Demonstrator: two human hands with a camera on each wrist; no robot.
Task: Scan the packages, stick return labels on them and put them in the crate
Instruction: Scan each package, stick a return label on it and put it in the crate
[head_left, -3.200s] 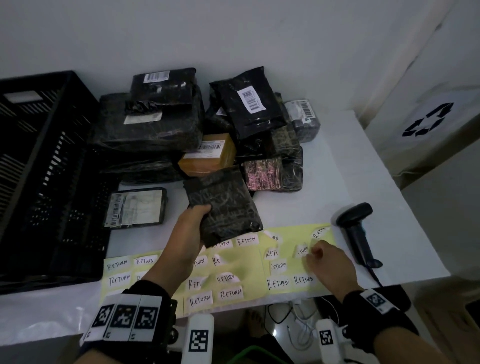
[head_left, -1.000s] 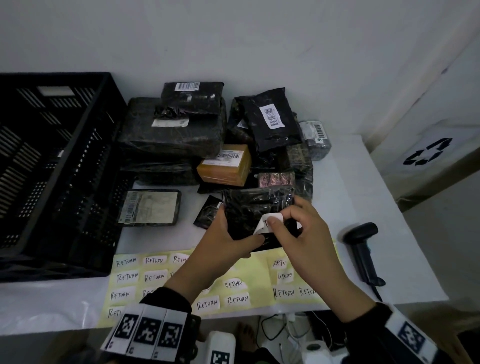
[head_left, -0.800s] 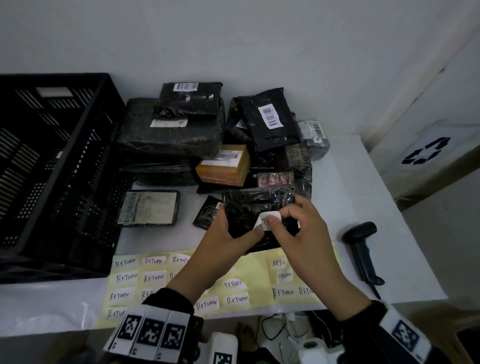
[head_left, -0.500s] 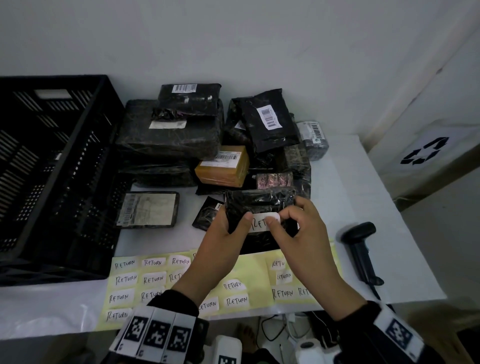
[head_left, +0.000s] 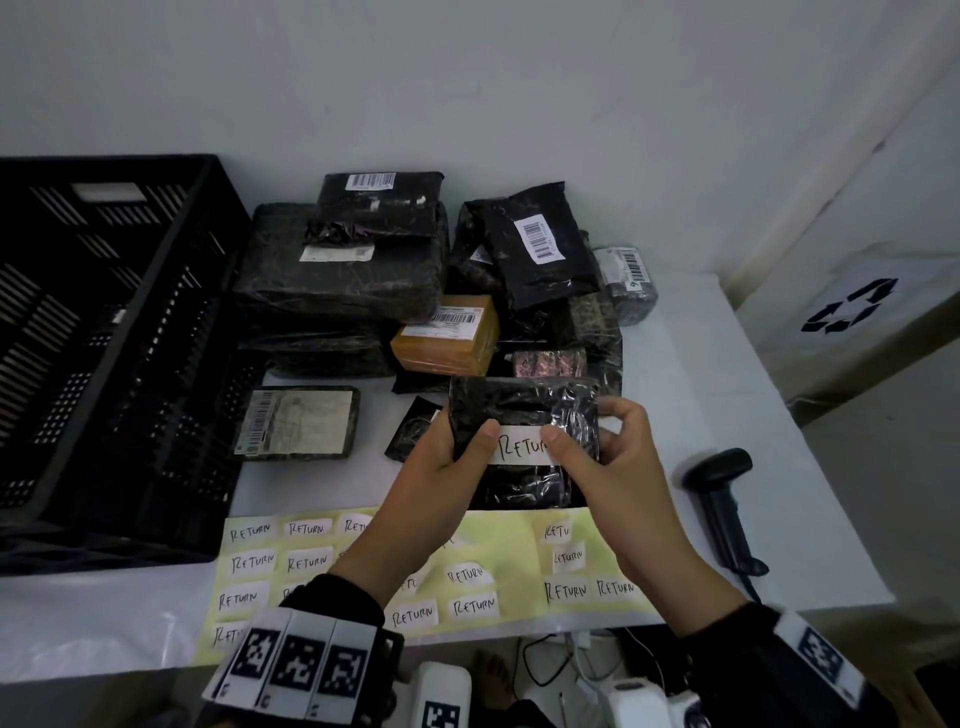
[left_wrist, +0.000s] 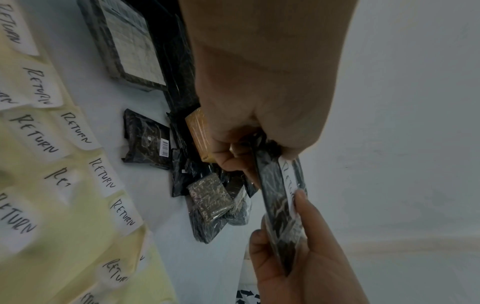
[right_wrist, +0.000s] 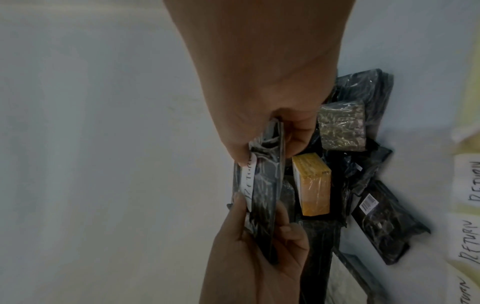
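I hold a flat black package (head_left: 524, 410) upright above the table's front, between both hands. My left hand (head_left: 452, 457) grips its left edge, thumb on the face. My right hand (head_left: 597, 457) grips the right edge, thumb pressing the end of a white RETURN label (head_left: 522, 446) that lies flat on the package. In the wrist views the package (left_wrist: 279, 205) (right_wrist: 262, 195) shows edge-on with the label (left_wrist: 289, 176) (right_wrist: 246, 185) under both thumbs. The black crate (head_left: 104, 338) stands at the left. The scanner (head_left: 722, 509) lies at the right.
A yellow sheet of RETURN labels (head_left: 426, 566) lies along the front edge. Several black wrapped packages (head_left: 343, 270) and a brown box (head_left: 447, 332) pile up at the back. A flat package with a big label (head_left: 298, 423) lies by the crate. A recycle-marked bin (head_left: 852, 306) stands right.
My right hand picked a label off the sheet and brought it to the package. The label, curled a second ago, now lies flat on the package under both thumbs.
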